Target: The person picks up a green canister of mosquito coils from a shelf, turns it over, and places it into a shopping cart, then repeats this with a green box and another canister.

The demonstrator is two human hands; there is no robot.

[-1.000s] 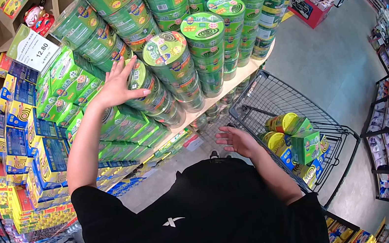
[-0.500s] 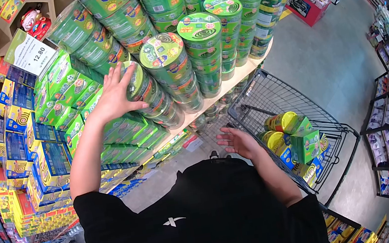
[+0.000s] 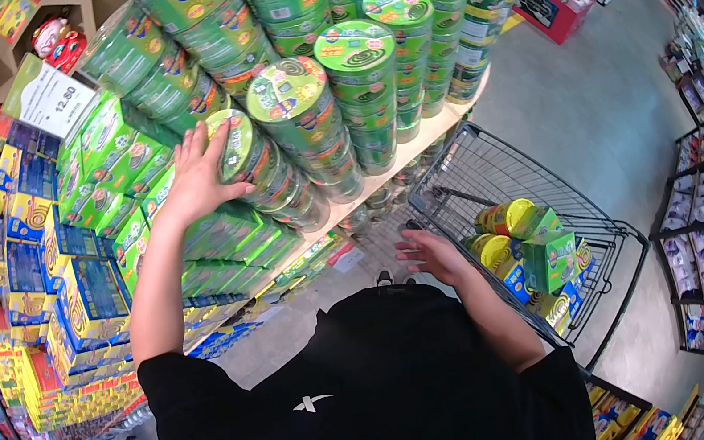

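Note:
My left hand lies against the left side of the top green mosquito coil tub in a short stack at the shelf front. Its fingers are spread, with fingertips by the lid's edge and the thumb across the side; whether it grips is hard to tell. Below the hand are rows of green mosquito coil boxes. My right hand hangs open, fingers apart and holding nothing, between the shelf and the shopping cart. Inside the cart lie a green box, yellow-lidded tubs and blue-yellow boxes.
Taller stacks of green tubs stand along the wooden shelf edge. Blue-yellow boxes are piled at left, under a price sign. A dark display rack stands across the aisle floor.
The view has shifted slightly. My left hand stays at the same tub with its fingers a little further over the lid's edge. My right hand remains open beside the cart.

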